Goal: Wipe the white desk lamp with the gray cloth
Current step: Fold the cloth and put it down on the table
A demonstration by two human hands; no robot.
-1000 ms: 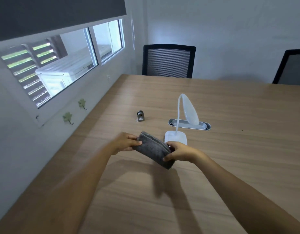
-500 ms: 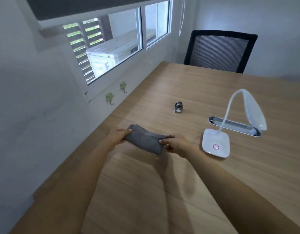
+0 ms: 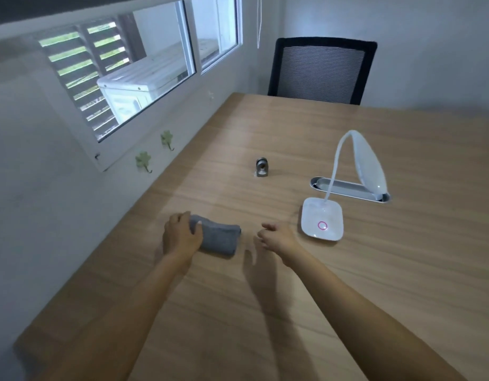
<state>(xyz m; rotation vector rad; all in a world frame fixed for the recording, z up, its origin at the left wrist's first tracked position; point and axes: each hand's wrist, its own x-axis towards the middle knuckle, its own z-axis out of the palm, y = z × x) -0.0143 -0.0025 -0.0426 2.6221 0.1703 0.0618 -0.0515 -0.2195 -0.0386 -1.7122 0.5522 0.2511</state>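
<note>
The wooden table (image 3: pixel 292 270) fills most of the head view, its far edge at twelve o'clock where a black mesh chair (image 3: pixel 321 70) stands against the wall. A window (image 3: pixel 144 70) runs along the wall at ten o'clock, with two green hooks (image 3: pixel 143 161) beneath it. The view sits much as it did half a second ago.

The white desk lamp (image 3: pixel 323 221) stands at about two o'clock from the hands, its square base flat on the table with a pink ring on top, its head bent over a silver cable slot (image 3: pixel 347 188) behind it. It has not shifted on the table.

The gray cloth (image 3: pixel 218 237), folded, now lies on the table at about nine o'clock from the lamp base; half a second ago both hands held it up by its ends.

The left hand (image 3: pixel 181 236) remains on the cloth's left end, fingers curled over it and thumb across the top. The right hand (image 3: pixel 276 239) has let go: it hovers between cloth and lamp base, touching neither, fingers loosely spread and slightly curled.

A small metal object (image 3: pixel 262 168) sits at twelve o'clock from the cloth, well apart.
</note>
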